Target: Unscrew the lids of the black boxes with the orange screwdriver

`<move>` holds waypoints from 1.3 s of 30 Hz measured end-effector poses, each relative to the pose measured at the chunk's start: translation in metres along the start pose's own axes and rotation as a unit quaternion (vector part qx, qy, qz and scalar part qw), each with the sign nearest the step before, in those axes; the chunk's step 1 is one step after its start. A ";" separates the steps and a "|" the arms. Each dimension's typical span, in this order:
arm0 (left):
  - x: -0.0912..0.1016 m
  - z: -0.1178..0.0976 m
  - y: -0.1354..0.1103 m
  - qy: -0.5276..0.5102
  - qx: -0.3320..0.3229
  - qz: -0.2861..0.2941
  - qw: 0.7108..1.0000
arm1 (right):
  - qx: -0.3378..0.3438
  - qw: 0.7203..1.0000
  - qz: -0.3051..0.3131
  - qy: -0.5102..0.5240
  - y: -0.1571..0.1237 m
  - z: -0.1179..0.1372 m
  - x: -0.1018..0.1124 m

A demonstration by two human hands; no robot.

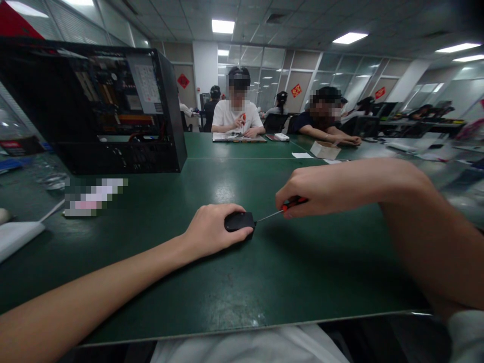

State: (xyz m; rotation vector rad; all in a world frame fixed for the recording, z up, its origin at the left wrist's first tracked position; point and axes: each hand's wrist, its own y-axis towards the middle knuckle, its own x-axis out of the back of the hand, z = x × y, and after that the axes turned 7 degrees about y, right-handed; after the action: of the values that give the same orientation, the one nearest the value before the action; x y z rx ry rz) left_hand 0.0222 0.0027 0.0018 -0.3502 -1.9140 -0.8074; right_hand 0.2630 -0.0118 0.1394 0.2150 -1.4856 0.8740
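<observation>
A small black box-like device (240,221) lies on the green tabletop (227,282), its exact kind unclear. My left hand (214,228) is closed round it, thumb on the near side and fingers on the far side. In my right hand (308,189) is a screwdriver (289,204) with a red and black handle, gripped in curled fingers. Its thin metal shaft points left and down, and the tip meets the right end of the black device. Whether the tip sits in a screw or a slot is too small to tell.
An open black computer case (172,111) stands at the back left. Left of me are a blurred-out pinkish item (93,199), a white object (18,237) and a plastic bottle (15,131). Across the table a person (223,118) holds a red-handled tool; a small box (325,150) lies further right.
</observation>
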 end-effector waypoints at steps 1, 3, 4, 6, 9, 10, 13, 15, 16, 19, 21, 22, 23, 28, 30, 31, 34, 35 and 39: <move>0.000 0.000 0.000 0.001 0.001 -0.002 1.000 | 0.002 1.000 0.002 0.000 0.001 0.000 0.000; -0.001 -0.001 0.000 0.004 0.001 -0.005 1.000 | 0.006 1.000 0.003 0.007 0.003 -0.003 0.000; -0.001 -0.001 -0.001 0.005 0.001 -0.006 1.000 | 0.008 1.000 0.002 0.013 0.003 -0.005 0.001; -0.002 0.000 -0.001 0.004 0.002 -0.007 1.000 | 0.012 1.000 0.002 0.026 0.003 -0.009 0.002; -0.002 0.000 -0.001 0.001 0.000 -0.007 1.000 | 0.014 0.999 0.007 0.037 0.002 -0.013 0.003; -0.002 0.000 -0.002 0.001 -0.001 -0.007 1.000 | 0.015 0.999 0.008 0.038 0.002 -0.013 0.003; -0.002 0.000 -0.001 -0.001 -0.001 -0.008 1.000 | 0.017 0.999 0.015 0.031 0.003 -0.011 0.004; -0.002 0.000 -0.001 0.001 0.001 -0.010 1.000 | 0.016 0.999 0.018 0.027 0.004 -0.010 0.004; -0.002 -0.001 -0.001 0.002 0.003 -0.011 1.000 | 0.016 0.999 0.017 0.027 0.005 -0.010 0.004; -0.003 -0.002 -0.001 0.004 0.006 -0.013 1.000 | 0.019 0.999 0.009 0.034 0.004 -0.012 0.005; -0.002 -0.002 -0.001 0.003 0.006 -0.014 1.000 | 0.018 0.999 0.008 0.036 0.004 -0.012 0.005; -0.003 -0.002 -0.001 0.003 0.006 -0.015 1.000 | 0.018 0.999 0.008 0.036 0.004 -0.012 0.005; -0.003 -0.002 -0.001 0.002 0.006 -0.015 1.000 | 0.019 0.999 0.009 0.035 0.004 -0.011 0.005; -0.003 0.000 -0.002 0.000 0.004 -0.016 1.000 | 0.024 0.999 0.026 0.036 0.007 -0.012 0.006; -0.003 0.000 -0.001 -0.002 0.002 -0.014 1.000 | 0.038 0.996 0.047 0.060 0.014 -0.019 0.006; -0.003 0.000 -0.001 -0.004 0.002 -0.012 1.000 | 0.051 0.994 0.063 0.079 0.020 -0.023 0.006; -0.001 0.000 -0.001 -0.005 0.002 -0.004 1.000 | 0.096 0.977 0.123 0.147 0.043 -0.041 0.001; -0.001 0.000 -0.001 -0.005 0.002 -0.001 1.000 | 0.106 0.970 0.140 0.166 0.051 -0.048 -0.002; -0.001 0.000 -0.001 -0.012 -0.002 0.002 1.000 | 0.116 0.952 0.178 0.219 0.077 -0.073 -0.014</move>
State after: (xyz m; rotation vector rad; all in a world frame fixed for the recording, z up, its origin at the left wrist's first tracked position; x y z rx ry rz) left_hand 0.0222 0.0021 0.0007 -0.3667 -1.9344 -0.8075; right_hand 0.2738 0.0811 0.0877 -0.0802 -1.0161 1.2964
